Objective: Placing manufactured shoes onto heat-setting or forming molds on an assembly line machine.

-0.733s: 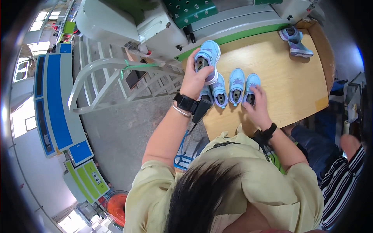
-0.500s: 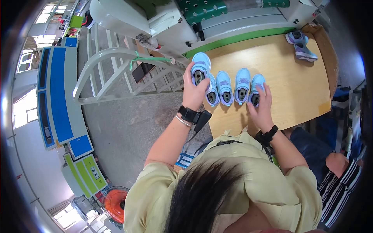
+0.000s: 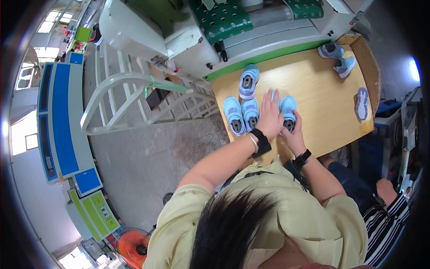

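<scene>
Several light-blue and lilac children's shoes with dark inserts are on the wooden table. My left hand point(image 3: 270, 120) lies over a shoe point(image 3: 274, 94) in the row, fingers stretched out and hiding most of it. My right hand point(image 3: 295, 138) grips the heel end of the row's rightmost shoe point(image 3: 288, 105), thumb and fingers around it. Left of my hands, one shoe point(image 3: 233, 114) stands beside another shoe point(image 3: 250, 109). Just behind these two, a separate shoe point(image 3: 248, 81) stands with no hand on it.
Two more shoes point(image 3: 337, 57) lie at the table's far right corner. Another shoe point(image 3: 362, 104) shows its sole near the cardboard edge point(image 3: 368, 58). A machine with a green perforated belt point(image 3: 228, 22) stands behind; a white rail point(image 3: 121, 80) is on the left. Someone in striped clothing point(image 3: 387, 231) is at right.
My left hand has let go of the shoe it held, which now stands behind the row, and moved right over another shoe. A sole-out shoe has appeared on the right; the corner pair has shifted.
</scene>
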Tool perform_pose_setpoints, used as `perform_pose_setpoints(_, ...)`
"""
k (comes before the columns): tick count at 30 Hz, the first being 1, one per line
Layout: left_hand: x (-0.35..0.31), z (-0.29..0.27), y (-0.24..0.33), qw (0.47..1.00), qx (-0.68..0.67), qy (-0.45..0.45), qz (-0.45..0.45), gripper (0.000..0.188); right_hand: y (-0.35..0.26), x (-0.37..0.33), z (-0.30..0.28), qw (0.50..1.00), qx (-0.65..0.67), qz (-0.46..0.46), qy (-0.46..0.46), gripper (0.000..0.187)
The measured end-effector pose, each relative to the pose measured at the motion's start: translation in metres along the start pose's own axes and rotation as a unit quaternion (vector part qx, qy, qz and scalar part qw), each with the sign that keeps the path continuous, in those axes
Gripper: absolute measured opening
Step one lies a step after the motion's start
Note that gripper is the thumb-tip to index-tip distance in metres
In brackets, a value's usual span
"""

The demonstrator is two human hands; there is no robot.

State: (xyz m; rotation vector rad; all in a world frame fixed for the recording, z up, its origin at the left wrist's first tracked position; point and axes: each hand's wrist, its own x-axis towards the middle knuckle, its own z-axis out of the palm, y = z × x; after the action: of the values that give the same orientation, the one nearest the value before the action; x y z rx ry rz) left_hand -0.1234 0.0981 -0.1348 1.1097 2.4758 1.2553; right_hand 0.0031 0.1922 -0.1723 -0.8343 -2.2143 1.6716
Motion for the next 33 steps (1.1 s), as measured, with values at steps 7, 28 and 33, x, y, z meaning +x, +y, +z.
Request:
perform_pose_setpoints(7, -0.019, 0.022, -0.032, 0.99, -0.088, -0.002, -0.111, 0.067, -0.041, 0.058, -0.046, 0.963, 0.24, 0.056, 0.114, 0.054)
perform_pose_setpoints(28, 0.068, -0.131, -0.012, 0.995, 0.086, 0.044, 0.039, 0.053, -0.017, 0.222, -0.24, 0.81, -0.384, -0.063, 0.439, 0.08)
perform_pose_setpoints(33, -0.004, -0.111, -0.063, 0.995, 0.069, -0.029, -0.071, 0.039, 0.115, 0.119, -0.308, 0.925, -0.189, 0.129, 0.305, 0.078)
